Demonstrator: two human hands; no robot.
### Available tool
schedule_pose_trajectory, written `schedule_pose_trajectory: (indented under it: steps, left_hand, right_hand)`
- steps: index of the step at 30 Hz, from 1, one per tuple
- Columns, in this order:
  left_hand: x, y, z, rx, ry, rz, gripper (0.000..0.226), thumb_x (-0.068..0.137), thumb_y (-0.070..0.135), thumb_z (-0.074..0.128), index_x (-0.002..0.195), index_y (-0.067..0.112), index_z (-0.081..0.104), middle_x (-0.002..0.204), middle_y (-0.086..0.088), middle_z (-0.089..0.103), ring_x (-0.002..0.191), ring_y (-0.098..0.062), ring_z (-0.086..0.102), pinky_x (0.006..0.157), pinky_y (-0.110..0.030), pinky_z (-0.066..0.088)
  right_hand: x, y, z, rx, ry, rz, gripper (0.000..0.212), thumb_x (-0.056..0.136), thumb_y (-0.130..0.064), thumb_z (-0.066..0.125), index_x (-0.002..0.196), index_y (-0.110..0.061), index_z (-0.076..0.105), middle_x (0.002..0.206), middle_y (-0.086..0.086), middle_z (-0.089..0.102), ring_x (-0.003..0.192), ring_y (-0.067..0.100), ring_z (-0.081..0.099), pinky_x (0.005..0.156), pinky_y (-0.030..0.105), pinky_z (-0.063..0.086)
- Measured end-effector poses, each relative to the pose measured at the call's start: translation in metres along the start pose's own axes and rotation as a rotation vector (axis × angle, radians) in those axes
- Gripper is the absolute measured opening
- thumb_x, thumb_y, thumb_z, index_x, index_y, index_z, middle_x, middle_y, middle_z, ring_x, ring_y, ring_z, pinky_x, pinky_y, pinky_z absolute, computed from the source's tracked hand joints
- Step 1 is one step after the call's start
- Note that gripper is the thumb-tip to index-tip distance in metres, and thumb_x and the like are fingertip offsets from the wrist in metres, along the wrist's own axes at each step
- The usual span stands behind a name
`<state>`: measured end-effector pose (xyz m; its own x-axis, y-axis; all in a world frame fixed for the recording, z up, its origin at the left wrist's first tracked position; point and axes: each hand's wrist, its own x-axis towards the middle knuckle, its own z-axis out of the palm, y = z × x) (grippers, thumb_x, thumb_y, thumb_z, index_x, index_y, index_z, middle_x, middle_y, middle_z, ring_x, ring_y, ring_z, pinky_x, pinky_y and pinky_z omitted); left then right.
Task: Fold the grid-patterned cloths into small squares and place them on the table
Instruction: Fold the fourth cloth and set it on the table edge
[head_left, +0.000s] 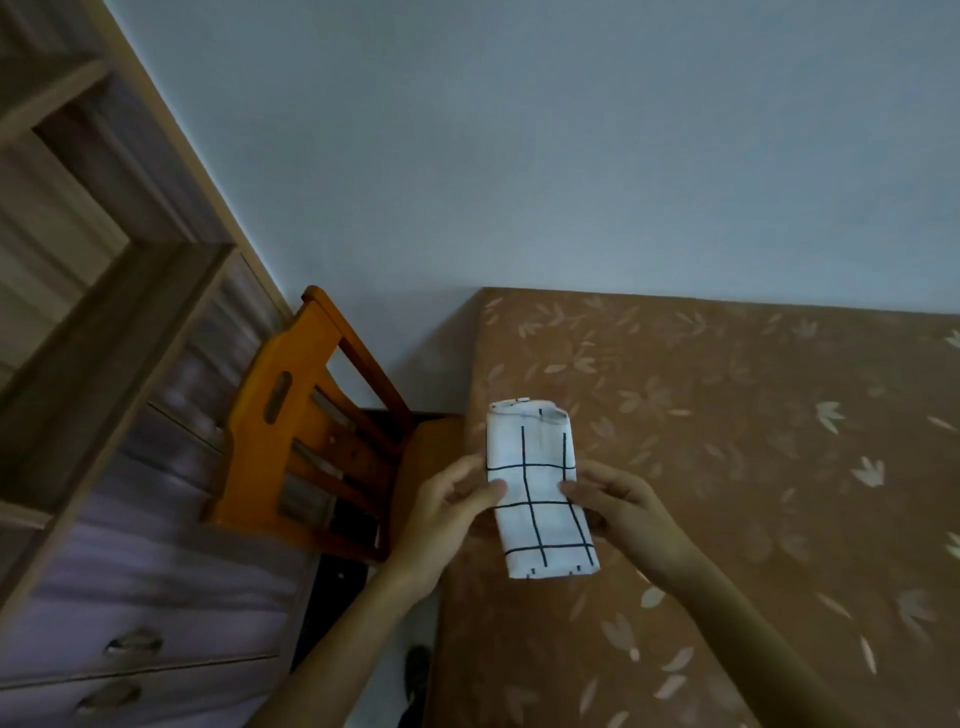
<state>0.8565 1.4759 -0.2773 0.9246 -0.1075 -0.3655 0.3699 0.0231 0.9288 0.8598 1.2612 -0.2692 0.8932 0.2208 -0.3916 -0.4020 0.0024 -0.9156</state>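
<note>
Head view. The left hand (447, 519) and the right hand (626, 506) hold one grid-patterned cloth (540, 499) between them, each pinching a long side edge at about mid-length.

Left hand: the thumb lies flat on the front face of the cloth at its left edge. The remaining fingers (462, 470) curl towards the back of the cloth, and their tips are hidden behind it.

Right hand: the thumb presses the front face at the right edge, and the other fingers pass behind the fabric. Both hands are closed on the cloth with only a narrow gap at each pinch.

The cloth is white with thin black grid lines and is folded into a long narrow rectangle, with its long axis running away from the person. It sits over the near-left part of the bench (753, 467), which carries a brown leaf-patterned cover. Whether it touches the bench cannot be told. A small tab at the far edge of the cloth is too small to read.

An orange wooden chair (280, 431) stands just left of the bench. A drawer unit (135, 597) stands further left, against a pale wall (519, 156).
</note>
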Motion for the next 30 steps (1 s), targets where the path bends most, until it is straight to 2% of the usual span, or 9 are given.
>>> schedule_pose_trajectory:
  steps: [3,5,8,10,13,16,19,25,30]
  left_hand:
    - [0.01,-0.009,-0.006,-0.001,-0.013,-0.01,0.027,0.097,0.005,0.057,0.099,0.021,0.079,0.104,-0.006,0.077,0.103,-0.029,0.072,0.09,-0.052,0.057]
    - [0.015,-0.012,-0.008,0.027,-0.033,0.002,0.04,0.1,-0.001,0.049,0.089,0.022,0.08,0.101,-0.005,0.078,0.1,-0.027,0.073,0.084,-0.044,0.059]
    - [0.023,-0.015,-0.01,0.032,-0.043,0.045,0.046,0.098,-0.004,0.047,0.081,0.021,0.081,0.098,-0.005,0.079,0.097,-0.024,0.073,0.084,-0.036,0.057]
    - [0.028,-0.016,-0.009,0.052,-0.032,0.066,0.034,0.096,0.003,0.055,0.079,0.018,0.081,0.093,-0.004,0.079,0.094,-0.02,0.073,0.082,-0.031,0.056]
    - [0.034,-0.021,-0.009,0.15,-0.01,0.109,0.013,0.086,0.007,0.075,0.08,0.017,0.079,0.085,0.0,0.077,0.087,-0.013,0.073,0.076,-0.026,0.057]
    - [0.04,-0.03,-0.009,0.233,-0.04,0.143,0.013,0.083,0.007,0.078,0.085,0.02,0.077,0.092,0.004,0.076,0.093,-0.012,0.071,0.081,-0.032,0.06]
    - [0.045,-0.037,-0.006,0.208,-0.088,0.15,0.017,0.087,0.007,0.075,0.101,0.017,0.074,0.103,0.004,0.075,0.101,-0.013,0.072,0.083,-0.032,0.061]
    - [0.063,-0.046,-0.011,0.246,-0.062,0.133,0.025,0.087,0.002,0.073,0.1,0.023,0.073,0.104,0.006,0.076,0.099,-0.009,0.072,0.081,-0.027,0.06]
    - [0.092,-0.069,-0.011,0.373,0.018,0.19,0.022,0.086,0.008,0.076,0.104,0.021,0.073,0.112,0.002,0.071,0.101,-0.011,0.071,0.079,-0.027,0.061]
  right_hand:
    - [0.011,0.009,0.0,0.091,0.019,0.053,0.033,0.098,0.002,0.048,0.096,-0.011,0.078,0.099,0.026,0.072,0.086,0.033,0.069,0.077,0.041,0.056]
    - [0.018,0.013,0.003,0.157,0.018,0.113,0.043,0.097,0.005,0.044,0.079,-0.015,0.077,0.083,0.018,0.071,0.074,0.028,0.066,0.068,0.036,0.053]
    - [0.026,0.017,0.006,0.229,0.052,0.176,0.046,0.098,0.004,0.036,0.07,-0.011,0.069,0.069,0.009,0.062,0.058,0.017,0.057,0.051,0.027,0.047]
    - [0.031,0.017,0.008,0.263,0.065,0.198,0.039,0.097,-0.003,0.037,0.069,-0.01,0.064,0.07,0.009,0.06,0.056,0.016,0.058,0.051,0.026,0.045]
    - [0.038,0.022,0.005,0.254,0.066,0.216,0.025,0.093,-0.026,0.051,0.081,-0.01,0.066,0.09,0.016,0.073,0.08,0.03,0.07,0.069,0.036,0.053]
    - [0.039,0.028,0.003,0.115,0.108,0.18,0.034,0.092,-0.042,0.062,0.115,-0.016,0.066,0.109,0.007,0.076,0.098,0.024,0.074,0.082,0.036,0.057]
    - [0.039,0.029,0.004,-0.033,-0.003,0.18,0.042,0.084,-0.041,0.073,0.12,-0.019,0.066,0.11,0.003,0.076,0.101,0.018,0.074,0.089,0.036,0.059]
    - [0.056,0.045,-0.009,-0.19,0.038,0.165,0.02,0.085,-0.014,0.078,0.104,-0.01,0.076,0.096,0.003,0.08,0.088,0.017,0.077,0.074,0.024,0.06]
    - [0.087,0.065,-0.013,-0.285,0.155,0.17,0.015,0.085,-0.013,0.078,0.098,-0.008,0.077,0.08,-0.003,0.079,0.068,0.007,0.075,0.058,0.017,0.055]
